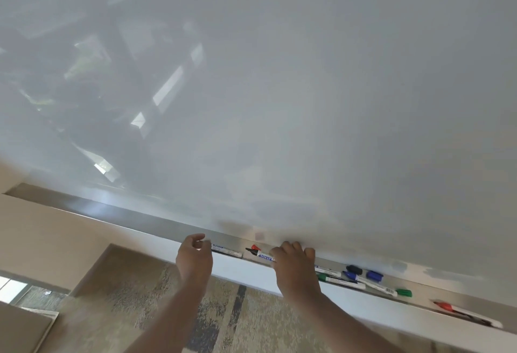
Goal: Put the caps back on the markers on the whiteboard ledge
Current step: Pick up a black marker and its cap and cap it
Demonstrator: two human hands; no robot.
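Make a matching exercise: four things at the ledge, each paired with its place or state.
1. left hand
2. right hand
3. loose red cap
4. red marker

A. far right end of the ledge
B. on the black-tipped marker
C. between the two hands
D. at the leftmost marker

Pairs: 1-D, 2-B, 3-C, 4-A

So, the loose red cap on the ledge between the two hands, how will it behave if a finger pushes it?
The red cap looks small and probably light, so a slight push would likely send it skidding along the smooth metal ledge. If it is round, as it seems, it may also roll. The black-tipped marker lies right beside it and might stop it.
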